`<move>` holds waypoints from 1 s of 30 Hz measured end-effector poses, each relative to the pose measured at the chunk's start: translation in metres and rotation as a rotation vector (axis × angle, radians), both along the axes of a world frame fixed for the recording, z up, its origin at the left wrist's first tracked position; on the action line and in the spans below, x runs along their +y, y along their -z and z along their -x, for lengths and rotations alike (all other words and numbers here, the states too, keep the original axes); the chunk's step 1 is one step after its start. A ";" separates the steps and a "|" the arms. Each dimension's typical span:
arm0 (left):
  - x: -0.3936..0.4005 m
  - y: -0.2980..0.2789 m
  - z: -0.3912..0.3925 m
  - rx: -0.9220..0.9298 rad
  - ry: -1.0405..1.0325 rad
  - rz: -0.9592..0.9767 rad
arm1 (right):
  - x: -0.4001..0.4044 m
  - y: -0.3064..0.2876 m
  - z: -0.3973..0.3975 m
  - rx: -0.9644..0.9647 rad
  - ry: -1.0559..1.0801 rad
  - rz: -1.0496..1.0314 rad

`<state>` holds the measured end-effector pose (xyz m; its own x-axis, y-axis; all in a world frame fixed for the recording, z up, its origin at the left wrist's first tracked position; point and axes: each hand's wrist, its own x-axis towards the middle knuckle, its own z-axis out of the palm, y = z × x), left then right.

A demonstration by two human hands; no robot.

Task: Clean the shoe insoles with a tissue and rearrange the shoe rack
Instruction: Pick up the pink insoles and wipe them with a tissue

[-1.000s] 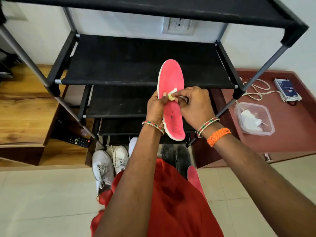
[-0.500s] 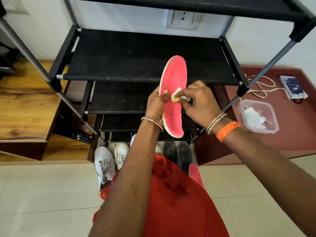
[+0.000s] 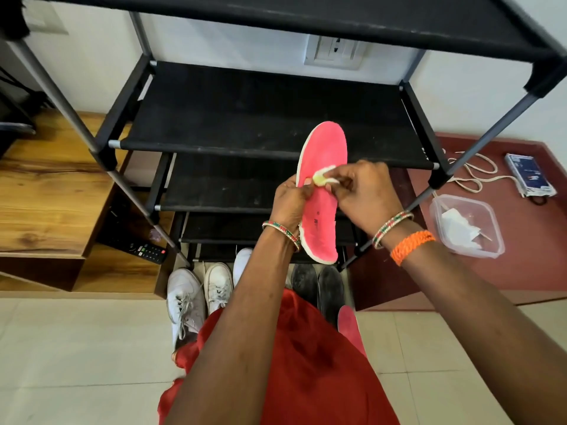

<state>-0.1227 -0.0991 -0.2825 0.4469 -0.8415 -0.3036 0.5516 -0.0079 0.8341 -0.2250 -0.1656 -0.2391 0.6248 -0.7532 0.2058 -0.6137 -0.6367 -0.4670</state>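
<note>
Cleaning stage, mid-stroke. The left hand (image 3: 290, 199) grips the pink insole (image 3: 322, 191) by its left edge and holds it upright in front of the shoe rack (image 3: 264, 118), toe end up. The right hand (image 3: 363, 194) pinches a crumpled tissue (image 3: 323, 177) and presses it against the insole's face, about a third of the way down from the toe.

Progress, as a judgement: one insole is under the wipe and not yet finished. A second pink insole (image 3: 348, 325) lies on the floor below the rack, and it cannot be told whether it has been cleaned. The visible rack shelves carry no shoes; the white sneakers (image 3: 199, 296) and the dark shoes (image 3: 317, 286) stand on the floor at the rack's foot, so the rearranging looks wholly ahead. A clear container (image 3: 468, 225) with white sheets sits right of the rack.

Against the frame half a second earlier, the tissue sits slightly higher on the insole, nearer the toe; both grips are unchanged.
</note>
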 end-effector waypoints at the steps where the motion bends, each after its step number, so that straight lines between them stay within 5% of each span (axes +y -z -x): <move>1: 0.001 -0.001 0.000 -0.007 0.010 -0.008 | 0.004 0.001 0.004 0.007 -0.024 -0.019; 8: 0.002 -0.002 -0.001 -0.019 0.034 0.009 | -0.023 -0.005 -0.017 0.049 0.094 0.112; 14: -0.001 -0.001 -0.003 -0.044 -0.004 -0.004 | -0.014 -0.025 -0.007 0.156 -0.129 -0.233; 19: 0.002 -0.001 -0.006 0.147 0.088 0.142 | -0.023 -0.012 -0.011 -0.092 -0.017 -0.113; 25: -0.004 0.012 -0.017 -0.133 0.026 0.022 | -0.004 -0.001 -0.010 0.140 -0.190 -0.012; 30: -0.005 0.014 -0.021 -0.097 0.064 0.025 | -0.017 -0.008 -0.011 0.051 -0.138 -0.088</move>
<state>-0.1021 -0.1043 -0.2967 0.4181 -0.8761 -0.2400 0.4674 -0.0191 0.8838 -0.2138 -0.1821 -0.2309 0.7313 -0.6734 0.1079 -0.5478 -0.6742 -0.4953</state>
